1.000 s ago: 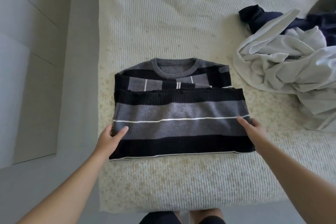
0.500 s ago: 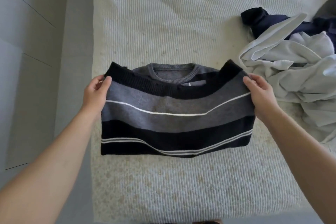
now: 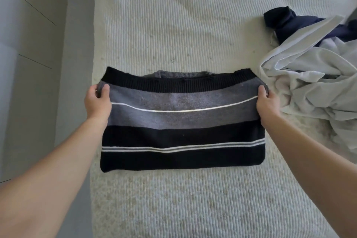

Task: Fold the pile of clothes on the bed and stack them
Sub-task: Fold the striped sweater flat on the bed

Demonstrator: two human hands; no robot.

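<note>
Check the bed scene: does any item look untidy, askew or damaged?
Only the crumpled pale grey and navy clothes heaped on the bed's right side look untidy; they await folding. The striped black-and-grey knitted sweater looks neat.

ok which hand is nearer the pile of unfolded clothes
Right. The right hand grips the striped sweater's right edge, just beside the unfolded pile. The left hand grips the sweater's opposite edge, a full sweater-width farther away.

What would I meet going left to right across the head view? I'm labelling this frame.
Grey floor → left hand → dark striped knit sweater → right hand → crumpled pale grey and navy pile of clothes.
</note>
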